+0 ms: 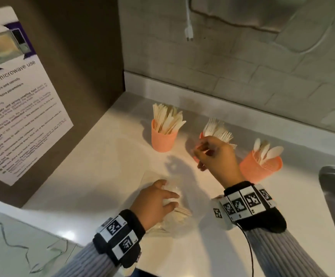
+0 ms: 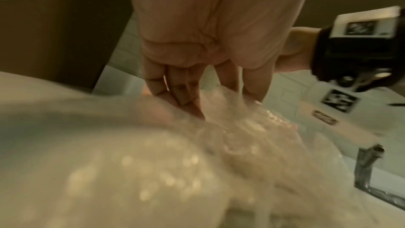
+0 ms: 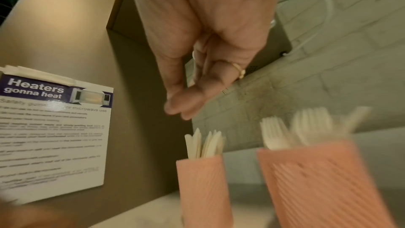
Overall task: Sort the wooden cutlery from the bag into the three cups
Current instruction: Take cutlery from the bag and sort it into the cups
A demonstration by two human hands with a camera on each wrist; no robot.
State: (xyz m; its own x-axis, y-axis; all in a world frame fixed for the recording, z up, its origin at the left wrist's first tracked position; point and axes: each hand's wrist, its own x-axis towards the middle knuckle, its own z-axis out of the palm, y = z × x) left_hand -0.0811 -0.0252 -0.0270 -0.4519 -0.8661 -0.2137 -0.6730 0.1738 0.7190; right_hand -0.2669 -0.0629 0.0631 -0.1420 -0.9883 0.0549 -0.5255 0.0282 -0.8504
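Head view: I see three ribbed salmon cups on the white counter (image 1: 94,176). The knife cup (image 1: 163,139) is well filled, the fork cup (image 1: 201,136) likewise, the spoon cup (image 1: 260,168) less so. My left hand (image 1: 154,204) presses on the clear plastic bag (image 1: 174,220), which lies near the front edge; a few pale flat wooden pieces (image 1: 182,213) show inside. I judge the sort mostly done, a small remainder left. My right hand (image 1: 216,154) hovers in front of the fork cup, fingers loosely curled; I see nothing in it.

Left wrist view: fingers (image 2: 184,96) are extended, touching crinkled, glossy film.

Right wrist view: relaxed fingers (image 3: 188,101), apparently empty, above blurred fork tines (image 3: 306,126) and flat knife blades (image 3: 203,143).
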